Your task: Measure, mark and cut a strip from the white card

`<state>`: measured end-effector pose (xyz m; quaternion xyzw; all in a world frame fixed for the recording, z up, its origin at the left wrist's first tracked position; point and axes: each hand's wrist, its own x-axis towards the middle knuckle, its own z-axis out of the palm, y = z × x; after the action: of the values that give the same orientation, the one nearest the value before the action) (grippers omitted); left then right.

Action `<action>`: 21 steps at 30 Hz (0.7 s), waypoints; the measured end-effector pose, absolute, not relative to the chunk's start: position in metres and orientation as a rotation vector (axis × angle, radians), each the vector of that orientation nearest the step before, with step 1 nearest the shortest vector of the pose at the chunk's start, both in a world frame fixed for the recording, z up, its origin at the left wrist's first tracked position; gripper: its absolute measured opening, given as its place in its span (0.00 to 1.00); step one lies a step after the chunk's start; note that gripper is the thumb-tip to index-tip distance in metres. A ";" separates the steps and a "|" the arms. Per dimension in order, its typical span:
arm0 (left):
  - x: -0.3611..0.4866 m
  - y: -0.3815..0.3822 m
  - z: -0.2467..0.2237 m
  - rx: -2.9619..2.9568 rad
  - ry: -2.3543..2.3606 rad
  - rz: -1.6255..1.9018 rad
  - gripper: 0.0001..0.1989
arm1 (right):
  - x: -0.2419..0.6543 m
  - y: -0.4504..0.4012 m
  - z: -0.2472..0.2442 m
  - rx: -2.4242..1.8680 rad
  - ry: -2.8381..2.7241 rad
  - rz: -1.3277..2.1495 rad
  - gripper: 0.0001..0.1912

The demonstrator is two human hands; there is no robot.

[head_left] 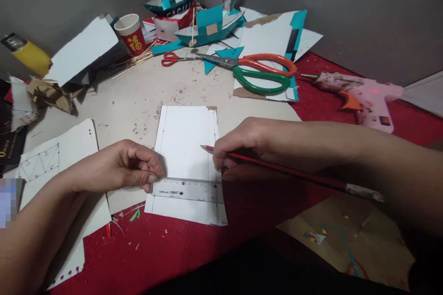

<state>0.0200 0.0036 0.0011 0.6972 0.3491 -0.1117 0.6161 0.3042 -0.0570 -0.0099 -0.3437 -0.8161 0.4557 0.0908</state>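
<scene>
My left hand [133, 166] pinches the left end of a clear plastic ruler [197, 192] between thumb and fingers. The ruler lies across the lower part of a white cardboard piece [183, 138], which has pencil lines along its sides and a torn brown corner at top right. My right hand [238, 147] is closed around a red pencil [277, 166]. The sharpened tip points left, over the card and above the ruler. Whether the right fingers also touch the ruler's right end cannot be made out.
Large scissors [261, 71], small red scissors [173, 59] and a pink glue gun [367, 94] lie beyond my hands. Paper boats [211, 30], a red paper cup [131, 34] and cardboard scraps stand at the back. A notebook sheet [76, 147] with a drawn truss lies left.
</scene>
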 end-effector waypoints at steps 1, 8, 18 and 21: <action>0.021 0.002 0.002 1.614 0.807 -0.253 0.05 | 0.304 -0.057 -0.010 -1.025 -2.426 1.348 0.05; 0.021 0.000 0.002 1.696 0.820 -0.256 0.06 | 0.306 -0.056 -0.012 -1.037 -2.428 1.278 0.04; 0.024 0.001 0.003 1.860 0.767 -0.286 0.10 | 0.309 -0.054 -0.012 -0.930 -2.481 1.231 0.01; 0.027 0.000 0.002 1.864 0.799 -0.257 0.09 | 0.310 -0.054 -0.012 -0.920 -2.480 1.246 0.01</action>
<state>0.0265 0.0002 0.0023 0.7780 0.3334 -0.1072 0.5217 0.3099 -0.0541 -0.0115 -0.3126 -0.8432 0.4237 0.1084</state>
